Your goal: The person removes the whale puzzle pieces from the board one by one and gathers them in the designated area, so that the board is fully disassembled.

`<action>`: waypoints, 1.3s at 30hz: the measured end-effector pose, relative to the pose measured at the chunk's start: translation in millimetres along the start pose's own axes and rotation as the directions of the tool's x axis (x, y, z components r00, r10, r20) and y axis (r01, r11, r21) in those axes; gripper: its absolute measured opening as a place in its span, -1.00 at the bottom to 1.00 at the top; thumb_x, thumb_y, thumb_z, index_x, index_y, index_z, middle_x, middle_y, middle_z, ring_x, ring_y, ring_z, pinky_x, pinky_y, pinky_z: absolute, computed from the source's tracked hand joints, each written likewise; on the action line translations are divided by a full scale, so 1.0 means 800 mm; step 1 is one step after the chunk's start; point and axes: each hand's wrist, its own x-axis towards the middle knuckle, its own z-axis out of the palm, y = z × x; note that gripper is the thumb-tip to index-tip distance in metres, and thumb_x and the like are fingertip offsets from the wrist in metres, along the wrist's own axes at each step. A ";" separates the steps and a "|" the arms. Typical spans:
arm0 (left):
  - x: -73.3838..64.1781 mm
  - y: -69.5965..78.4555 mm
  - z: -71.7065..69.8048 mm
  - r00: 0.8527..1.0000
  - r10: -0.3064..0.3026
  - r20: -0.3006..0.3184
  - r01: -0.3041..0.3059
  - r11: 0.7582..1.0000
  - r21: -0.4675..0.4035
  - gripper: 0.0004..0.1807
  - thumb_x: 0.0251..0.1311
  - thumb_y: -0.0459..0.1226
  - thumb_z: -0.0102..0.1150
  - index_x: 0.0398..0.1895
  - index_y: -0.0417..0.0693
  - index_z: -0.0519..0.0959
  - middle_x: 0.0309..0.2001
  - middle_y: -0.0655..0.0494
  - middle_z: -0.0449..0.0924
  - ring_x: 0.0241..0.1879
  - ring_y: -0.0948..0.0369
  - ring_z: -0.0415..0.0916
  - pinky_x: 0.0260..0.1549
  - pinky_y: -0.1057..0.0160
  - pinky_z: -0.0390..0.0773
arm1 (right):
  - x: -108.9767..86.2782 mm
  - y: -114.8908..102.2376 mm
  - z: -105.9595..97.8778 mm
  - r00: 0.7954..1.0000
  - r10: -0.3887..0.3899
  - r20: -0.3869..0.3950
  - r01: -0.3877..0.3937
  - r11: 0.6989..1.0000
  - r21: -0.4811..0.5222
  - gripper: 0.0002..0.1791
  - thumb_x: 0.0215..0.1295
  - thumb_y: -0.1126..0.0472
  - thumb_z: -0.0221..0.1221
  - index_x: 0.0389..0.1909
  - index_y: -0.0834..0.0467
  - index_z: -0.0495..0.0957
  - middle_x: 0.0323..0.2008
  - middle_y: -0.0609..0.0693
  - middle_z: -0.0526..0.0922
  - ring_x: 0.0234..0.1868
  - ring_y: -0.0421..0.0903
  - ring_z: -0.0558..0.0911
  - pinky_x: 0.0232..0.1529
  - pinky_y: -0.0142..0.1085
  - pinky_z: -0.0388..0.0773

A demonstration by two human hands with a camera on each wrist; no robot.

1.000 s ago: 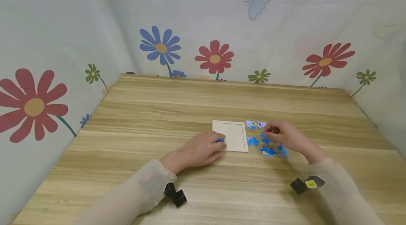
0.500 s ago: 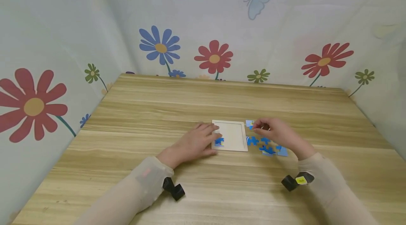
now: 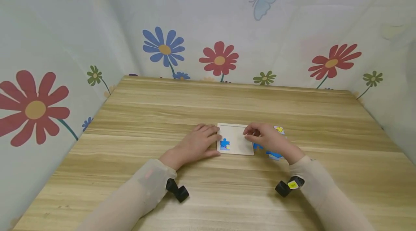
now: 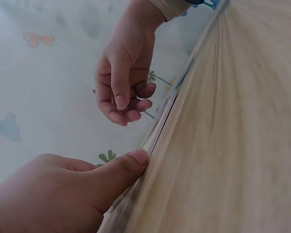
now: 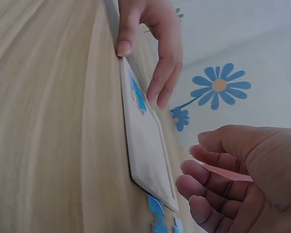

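Observation:
A square wooden puzzle tray (image 3: 237,144) lies on the table with a blue jigsaw piece (image 3: 225,144) in its near left part. My left hand (image 3: 198,142) rests at the tray's left side. Its thumb touches the near left corner and its relaxed fingers reach over the left edge. Above the tray's right edge is my right hand (image 3: 264,137), fingers loosely bent. Both wrist views show no piece between the right thumb (image 4: 120,99) and fingers. Close to the tray's right side lie blue puzzle pieces (image 5: 157,213), partly hidden by the right hand in the head view.
More loose pieces lie under and beyond the right hand, one with a yellow flower (image 3: 279,129) and a blue one (image 3: 274,155) nearer. The wooden table (image 3: 162,111) runs back to a flower-printed curtain (image 3: 195,14). Each wrist carries a small black camera (image 3: 177,190).
My right hand has moved left from the loose pieces to above the tray's right side. My left hand has drawn back left, uncovering the blue piece in the tray.

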 end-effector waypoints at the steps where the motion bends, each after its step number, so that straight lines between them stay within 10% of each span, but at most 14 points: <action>1: 0.000 0.000 0.000 1.000 -0.003 0.003 0.003 1.000 -0.001 -0.41 0.24 0.19 0.06 0.18 0.05 0.53 0.28 0.02 0.45 0.32 0.05 0.33 0.35 -0.04 0.25 | 0.002 -0.001 0.003 1.000 0.003 0.000 -0.003 1.000 0.004 -0.86 0.33 0.24 0.16 -0.18 0.21 0.59 -0.34 0.00 0.62 -0.36 -0.18 0.49 -0.36 -0.40 0.46; 15: 0.001 0.002 0.001 0.991 -0.067 0.112 0.081 0.989 -0.127 -0.39 0.29 0.15 0.03 0.25 -0.03 0.46 0.35 -0.03 0.37 0.36 0.04 0.30 0.35 0.02 0.28 | 0.023 -0.019 0.035 0.999 0.006 0.036 -0.006 1.000 0.008 -0.87 0.32 0.22 0.16 -0.18 0.16 0.58 -0.36 -0.03 0.61 -0.39 -0.21 0.46 -0.35 -0.39 0.40; 39: 0.001 0.001 0.002 0.995 -0.050 0.085 0.059 0.992 -0.109 -0.41 0.29 0.15 0.03 0.22 -0.01 0.48 0.32 -0.02 0.40 0.32 0.04 0.35 0.31 0.00 0.33 | 0.038 -0.029 0.054 0.998 -0.046 0.038 0.047 0.998 -0.034 -0.83 0.16 0.24 0.28 -0.22 0.17 0.61 -0.43 -0.06 0.62 -0.47 -0.29 0.48 -0.38 -0.42 0.42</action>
